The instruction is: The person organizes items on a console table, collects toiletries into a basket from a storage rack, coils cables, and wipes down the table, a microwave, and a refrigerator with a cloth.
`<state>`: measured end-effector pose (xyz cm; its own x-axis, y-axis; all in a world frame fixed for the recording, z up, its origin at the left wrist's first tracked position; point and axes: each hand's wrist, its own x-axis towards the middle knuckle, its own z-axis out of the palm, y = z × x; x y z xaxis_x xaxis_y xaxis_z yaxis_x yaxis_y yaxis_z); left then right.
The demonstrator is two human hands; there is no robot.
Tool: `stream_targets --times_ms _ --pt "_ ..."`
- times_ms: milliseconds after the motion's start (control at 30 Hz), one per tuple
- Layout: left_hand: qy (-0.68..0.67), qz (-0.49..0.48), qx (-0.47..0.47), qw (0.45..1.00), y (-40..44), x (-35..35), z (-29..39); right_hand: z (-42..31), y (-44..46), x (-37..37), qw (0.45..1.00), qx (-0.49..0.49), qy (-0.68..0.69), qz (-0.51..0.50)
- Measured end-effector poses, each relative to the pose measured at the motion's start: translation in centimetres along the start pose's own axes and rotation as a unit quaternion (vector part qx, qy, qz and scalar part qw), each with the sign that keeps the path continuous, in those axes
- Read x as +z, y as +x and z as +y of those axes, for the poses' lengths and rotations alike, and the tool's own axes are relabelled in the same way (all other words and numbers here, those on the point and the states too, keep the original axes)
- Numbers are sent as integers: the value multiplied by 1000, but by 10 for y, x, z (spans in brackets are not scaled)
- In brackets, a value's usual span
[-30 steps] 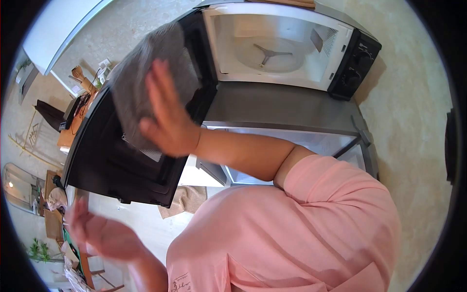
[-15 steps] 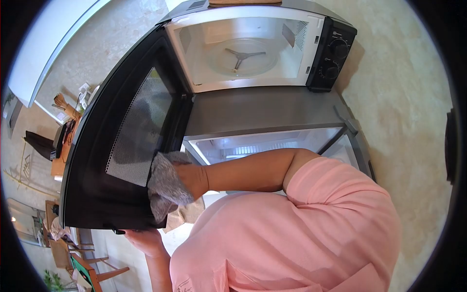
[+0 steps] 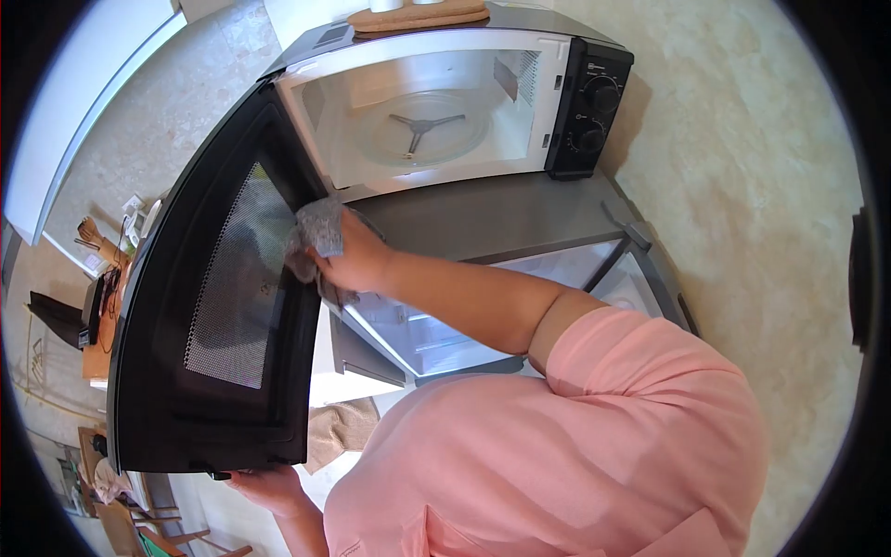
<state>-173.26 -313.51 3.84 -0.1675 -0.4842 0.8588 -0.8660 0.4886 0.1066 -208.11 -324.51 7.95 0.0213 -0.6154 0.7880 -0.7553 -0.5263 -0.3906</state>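
Note:
A crumpled grey cloth (image 3: 320, 227) is wrapped in my right hand (image 3: 360, 257), which presses it against the inner edge of the open black microwave door (image 3: 158, 371), near the hinge side. Below, my left hand (image 3: 269, 489) grips the door's lower free edge, its fingertips partly hidden by the door. The microwave's white cavity (image 3: 343, 167) stands open, with a three-armed turntable support (image 3: 422, 130) on its floor. A mesh window (image 3: 241, 288) fills the middle of the door.
Under the microwave is a grey refrigerator (image 3: 445, 218) with its lit interior showing. A wooden board (image 3: 418, 15) with white items lies on the microwave. The control panel (image 3: 594, 107) is at right. A beige cloth (image 3: 339, 432) lies below, and wooden utensils (image 3: 100, 239) stand at left.
My right hand has moved the grey cloth up along the door's inner edge toward the hinge. My left hand stays on the door edge. The view has shifted, bringing the microwave left and lower.

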Motion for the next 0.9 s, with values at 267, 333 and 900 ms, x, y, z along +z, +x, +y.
stream_targets --times_ms 267,333,900 --pt "-359 82 -305 879 13 5 23 12 7 -26 991 -31 -127 7" --pt "-446 85 -306 837 8 7 20 25 8 -24 992 -27 16 -124" --pt "-293 36 -97 951 2 1 28 76 74 1 929 222 253 154"
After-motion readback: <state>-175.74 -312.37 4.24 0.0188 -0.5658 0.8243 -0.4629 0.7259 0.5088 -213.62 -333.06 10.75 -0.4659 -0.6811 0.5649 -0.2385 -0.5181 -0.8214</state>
